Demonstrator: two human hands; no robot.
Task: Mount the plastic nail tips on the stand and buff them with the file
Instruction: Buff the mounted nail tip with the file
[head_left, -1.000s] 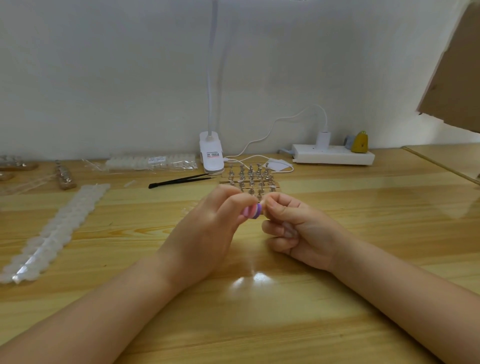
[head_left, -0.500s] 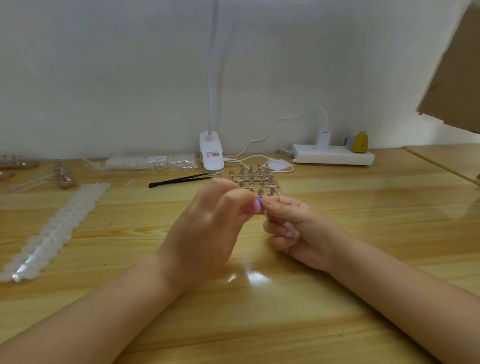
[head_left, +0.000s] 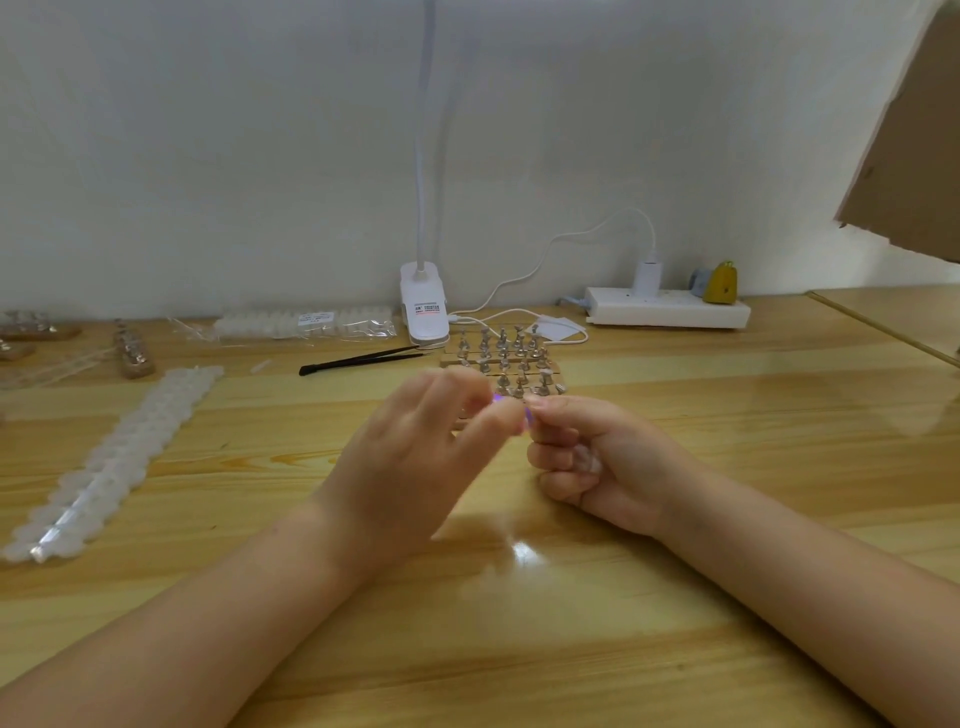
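1. Two bare hands meet above the middle of a light wooden surface (head_left: 675, 415), both forearms reaching in from the near edge.
2. The left hand (head_left: 415, 457) is raised with its back toward the camera and is motion-blurred. Its fingers are loosely spread, and its thumb and forefinger close on a small purple file (head_left: 524, 415), of which only a sliver shows.
3. The right hand (head_left: 597, 457) rests its outer edge on the surface. Its lower fingers are curled into the palm; its thumb and forefinger are pressed together at the top, right against the purple file. What they pinch is too small to make out.
4. One wooden stand (head_left: 511, 358) lies just behind the fingertips, carrying rows of small metal pegs, roughly twenty. A few pegs seem to carry pale nail tips; the exact number cannot be told.
5. One pair of black tweezers (head_left: 363, 359) lies left of the stand.
6. One white clip lamp (head_left: 425, 309) stands at the wall, its neck rising out of view.
7. One white power strip (head_left: 670, 312) lies to the right with a white plug and a yellow plug in it.
8. One long strip of clear nail tips (head_left: 119, 457) runs diagonally at the left.
9. One bagged pack of nail tips (head_left: 306, 325) lies by the wall.
10. Further peg stands (head_left: 132, 348) sit at the far left, at least two, partly cut off.
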